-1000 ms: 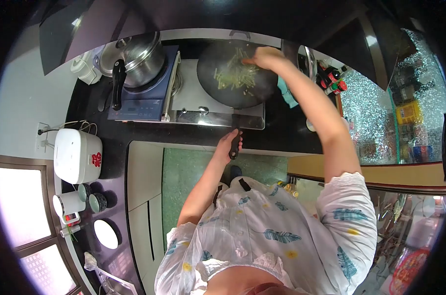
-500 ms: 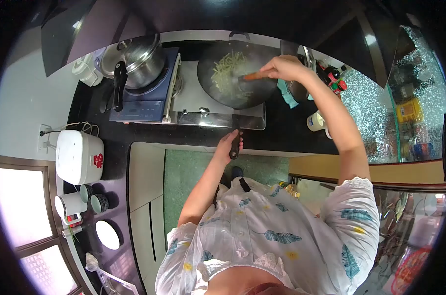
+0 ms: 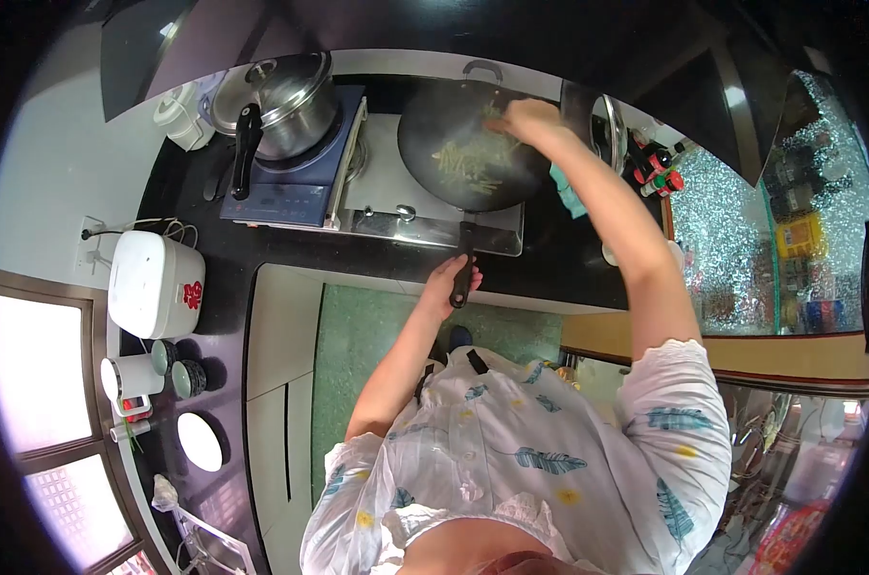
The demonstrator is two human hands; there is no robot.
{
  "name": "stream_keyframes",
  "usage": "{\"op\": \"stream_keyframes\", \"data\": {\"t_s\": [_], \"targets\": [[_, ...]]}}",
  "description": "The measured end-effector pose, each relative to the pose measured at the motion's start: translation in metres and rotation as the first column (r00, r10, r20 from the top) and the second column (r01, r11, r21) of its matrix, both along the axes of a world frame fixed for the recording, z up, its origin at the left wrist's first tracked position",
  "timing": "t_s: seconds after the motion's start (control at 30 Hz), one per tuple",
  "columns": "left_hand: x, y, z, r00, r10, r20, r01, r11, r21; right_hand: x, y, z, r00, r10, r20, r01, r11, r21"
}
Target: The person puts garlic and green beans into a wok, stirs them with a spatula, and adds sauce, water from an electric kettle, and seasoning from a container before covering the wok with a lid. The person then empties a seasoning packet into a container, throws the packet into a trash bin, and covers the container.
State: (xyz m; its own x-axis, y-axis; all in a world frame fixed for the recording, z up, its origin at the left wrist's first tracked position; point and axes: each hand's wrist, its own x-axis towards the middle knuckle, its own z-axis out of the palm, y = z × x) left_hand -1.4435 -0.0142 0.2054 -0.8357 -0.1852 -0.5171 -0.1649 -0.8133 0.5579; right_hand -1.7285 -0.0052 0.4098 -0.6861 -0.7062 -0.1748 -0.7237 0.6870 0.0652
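Observation:
A dark wok [image 3: 420,158] sits on the gas stove, with pale green, cut strips of vegetable [image 3: 471,165] in it and thin steam over them. My left hand [image 3: 444,282] is closed around the wok's long black handle [image 3: 464,259]. Over the far right of the wok, my right hand [image 3: 530,123] grips a spatula by its wooden handle [image 3: 497,125]. The spatula's head is hard to make out through the steam and behind my hand.
Left of the wok, a steel pressure cooker [image 3: 296,115] stands on a blue induction cooker [image 3: 279,199]. A teal cloth [image 3: 567,192] and sauce bottles [image 3: 657,171] lie to the right. A white rice cooker [image 3: 157,286], cups [image 3: 187,379] and a white plate [image 3: 200,442] line the left counter.
My right hand has moved slightly left and up across the wok with the spatula. The vegetable strips are shifted and spread nearer the wok's front. My left hand keeps its hold.

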Motion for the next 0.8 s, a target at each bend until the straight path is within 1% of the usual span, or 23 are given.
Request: {"op": "stream_keyframes", "data": {"t_s": [0.07, 0.1, 0.13, 0.17, 0.27, 0.3, 0.33, 0.37, 0.4, 0.43, 0.47, 0.53, 0.63, 0.73, 0.77, 0.8], "targets": [[-0.002, -0.001, -0.004, 1.000, -0.006, -0.009, 0.006, 1.000, 0.002, -0.008, 0.038, 0.019, 0.999, 0.044, 0.032, -0.046, 0.996, 0.073], [-0.002, -0.001, -0.005, 1.000, -0.003, -0.009, 0.003, 1.000, 0.005, -0.021, 0.058, 0.017, 0.991, 0.130, -0.012, -0.128, 0.988, 0.083], [-0.003, -0.001, -0.005, 1.000, 0.002, -0.009, -0.002, 1.000, 0.006, -0.012, 0.071, 0.040, 0.994, 0.068, 0.087, -0.077, 0.991, 0.105], [-0.003, -0.002, -0.004, 1.000, 0.005, -0.008, -0.005, 1.000, 0.005, -0.006, 0.085, 0.054, 0.987, 0.099, 0.126, -0.109, 0.991, 0.076], [-0.003, -0.002, -0.006, 1.000, -0.008, 0.006, 0.008, 1.000, 0.006, -0.012, 0.092, 0.035, 0.995, 0.099, 0.032, -0.102, 0.989, 0.107], [-0.004, -0.001, -0.006, 1.000, -0.010, 0.015, 0.010, 1.000, 0.008, -0.010, 0.084, 0.018, 0.996, 0.091, 0.006, -0.091, 0.995, 0.046], [-0.004, -0.001, -0.006, 1.000, -0.009, 0.022, 0.009, 1.000, 0.009, -0.006, 0.071, 0.003, 0.999, 0.038, 0.035, -0.037, 0.999, -0.021], [-0.004, -0.002, -0.005, 1.000, -0.008, 0.029, 0.008, 1.000, 0.011, 0.003, 0.062, -0.014, 0.998, -0.029, 0.061, 0.037, 0.989, -0.144], [-0.003, -0.003, -0.004, 1.000, -0.011, 0.028, 0.011, 1.000, -0.001, 0.007, 0.052, -0.036, 0.990, -0.091, 0.110, 0.115, 0.964, -0.241], [-0.002, -0.003, -0.003, 0.999, -0.018, 0.027, 0.018, 1.000, -0.010, 0.014, 0.047, -0.052, 0.978, -0.102, 0.182, 0.152, 0.945, -0.289], [-0.003, -0.003, -0.003, 0.999, -0.026, 0.023, 0.026, 0.999, -0.020, 0.018, 0.048, -0.063, 0.984, -0.053, 0.172, 0.101, 0.953, -0.286], [-0.003, -0.003, -0.002, 0.999, -0.030, 0.028, 0.031, 0.999, -0.019, 0.039, 0.060, -0.022, 0.939, -0.035, 0.342, 0.102, 0.978, -0.181], [-0.002, -0.003, -0.002, 0.999, -0.033, 0.034, 0.034, 0.999, -0.014, 0.034, 0.093, 0.014, 0.938, 0.029, 0.344, -0.014, 0.999, -0.048], [-0.002, -0.002, -0.002, 0.998, -0.036, 0.043, 0.037, 0.999, -0.016, 0.016, 0.099, 0.001, 0.992, 0.087, 0.092, -0.084, 0.996, -0.036], [-0.002, -0.003, -0.001, 0.998, -0.040, 0.046, 0.041, 0.999, -0.021, 0.014, 0.088, -0.008, 0.993, 0.032, 0.113, -0.030, 0.999, -0.017], [-0.002, -0.003, -0.001, 0.998, -0.040, 0.049, 0.041, 0.999, -0.022, 0.011, 0.076, -0.028, 0.994, -0.012, 0.112, 0.025, 0.993, -0.113]]}}
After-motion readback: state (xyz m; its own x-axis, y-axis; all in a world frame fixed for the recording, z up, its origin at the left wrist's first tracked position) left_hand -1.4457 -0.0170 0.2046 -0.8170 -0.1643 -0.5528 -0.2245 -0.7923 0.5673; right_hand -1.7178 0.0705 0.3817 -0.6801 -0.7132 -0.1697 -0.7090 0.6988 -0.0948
